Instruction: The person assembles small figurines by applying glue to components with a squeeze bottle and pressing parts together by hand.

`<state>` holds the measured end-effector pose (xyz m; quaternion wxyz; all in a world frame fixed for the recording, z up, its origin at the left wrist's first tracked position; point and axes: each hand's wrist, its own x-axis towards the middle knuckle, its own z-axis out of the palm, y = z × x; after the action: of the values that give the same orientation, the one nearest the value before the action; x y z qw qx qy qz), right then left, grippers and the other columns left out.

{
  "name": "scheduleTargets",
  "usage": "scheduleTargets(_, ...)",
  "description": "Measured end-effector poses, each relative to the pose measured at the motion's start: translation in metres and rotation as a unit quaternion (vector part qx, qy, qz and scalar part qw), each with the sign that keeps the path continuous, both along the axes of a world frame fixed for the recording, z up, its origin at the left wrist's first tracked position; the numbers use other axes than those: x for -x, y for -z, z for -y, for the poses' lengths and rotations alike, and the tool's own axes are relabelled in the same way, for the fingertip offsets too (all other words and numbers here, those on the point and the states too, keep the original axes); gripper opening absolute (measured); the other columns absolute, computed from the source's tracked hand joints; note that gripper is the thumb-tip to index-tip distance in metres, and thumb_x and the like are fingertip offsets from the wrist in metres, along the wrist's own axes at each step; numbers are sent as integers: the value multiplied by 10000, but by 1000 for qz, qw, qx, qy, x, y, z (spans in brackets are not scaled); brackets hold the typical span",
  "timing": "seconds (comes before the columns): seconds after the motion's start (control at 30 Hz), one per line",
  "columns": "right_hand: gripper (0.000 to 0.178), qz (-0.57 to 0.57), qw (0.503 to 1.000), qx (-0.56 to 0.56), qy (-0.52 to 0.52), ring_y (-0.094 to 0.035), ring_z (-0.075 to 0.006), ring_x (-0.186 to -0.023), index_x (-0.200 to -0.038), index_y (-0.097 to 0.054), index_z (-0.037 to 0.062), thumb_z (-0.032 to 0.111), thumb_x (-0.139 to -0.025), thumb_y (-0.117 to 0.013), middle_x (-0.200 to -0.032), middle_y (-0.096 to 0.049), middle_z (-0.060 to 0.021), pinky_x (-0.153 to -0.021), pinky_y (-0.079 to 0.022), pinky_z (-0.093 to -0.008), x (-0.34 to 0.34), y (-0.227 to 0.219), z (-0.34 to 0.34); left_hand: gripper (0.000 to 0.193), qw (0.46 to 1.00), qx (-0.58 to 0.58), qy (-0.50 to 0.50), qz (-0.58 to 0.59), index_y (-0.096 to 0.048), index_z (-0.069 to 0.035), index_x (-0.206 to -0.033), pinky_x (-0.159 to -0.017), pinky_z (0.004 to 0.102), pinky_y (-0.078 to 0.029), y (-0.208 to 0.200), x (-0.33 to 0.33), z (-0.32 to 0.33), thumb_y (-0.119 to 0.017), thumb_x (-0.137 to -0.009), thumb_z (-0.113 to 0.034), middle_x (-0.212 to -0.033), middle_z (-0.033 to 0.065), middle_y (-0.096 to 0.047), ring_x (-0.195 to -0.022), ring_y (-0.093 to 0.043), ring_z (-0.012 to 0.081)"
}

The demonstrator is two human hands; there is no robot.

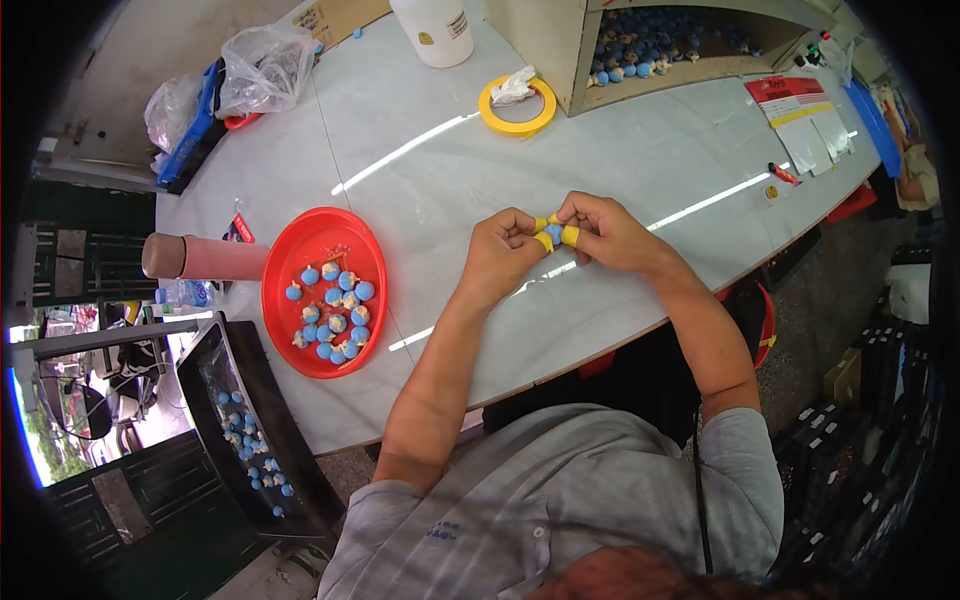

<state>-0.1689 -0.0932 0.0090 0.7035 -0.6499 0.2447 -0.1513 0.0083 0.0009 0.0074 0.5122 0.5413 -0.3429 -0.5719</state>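
Note:
Over the middle of the grey table, my left hand [506, 250] and my right hand [606, 232] meet around a small blue figure piece [554, 234]. Yellow covers wrap the thumb and fingertip of each hand. Both hands pinch the piece from opposite sides, so most of it is hidden. To the left stands a round red tray [374, 300] with several blue-and-cream figure pieces [335, 318] lying in it, along with some small reddish scraps.
A pink bottle [225, 258] lies against the tray's left side. Farther left is a black bin [290, 440] with more blue pieces. Yellow tape [540, 118], a white bottle [434, 35] and an open box [577, 60] of blue pieces occupy the far side. Papers [800, 115] lie right.

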Motion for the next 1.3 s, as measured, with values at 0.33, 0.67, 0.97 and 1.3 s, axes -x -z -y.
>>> scheduleTargets(0.33,84,10,1000,6,0,-530,-64,-605,-991,-505,-4,-11,-910,-527,-822,-606,-53,-531,-449,-212,0,3,1,123,1000,12,-7,-17,-588,41,-906,-618,182,-460,3,1,1,-655,-804,57,-850,64,-654,-730,-595,45)
scheduleTargets(0.67,85,3,1000,6,5,-533,-68,-608,-991,-506,-8,-13,-908,-524,-834,-614,-60,-533,-451,-217,-1,2,0,131,1000,9,-4,-5,-585,42,-914,-632,192,-474,-4,2,0,-645,-800,62,-864,71,-658,-748,-610,57)
scheduleTargets(0.97,87,-2,1000,17,0,-532,-63,-612,-999,-501,6,-8,-914,-511,-813,-593,-44,-532,-455,-218,0,2,0,133,1000,18,-1,-11,-583,42,-917,-633,192,-477,2,1,0,-639,-799,69,-871,76,-659,-750,-614,61)
scheduleTargets(1.3,93,2,1000,17,9,-530,-66,-604,-997,-510,-7,-13,-906,-529,-819,-603,-53,-530,-450,-217,-1,5,-1,127,1000,13,12,9,-579,69,-936,-771,239,-552,2,-2,0,-590,-809,69,-925,125,-659,-830,-655,129)
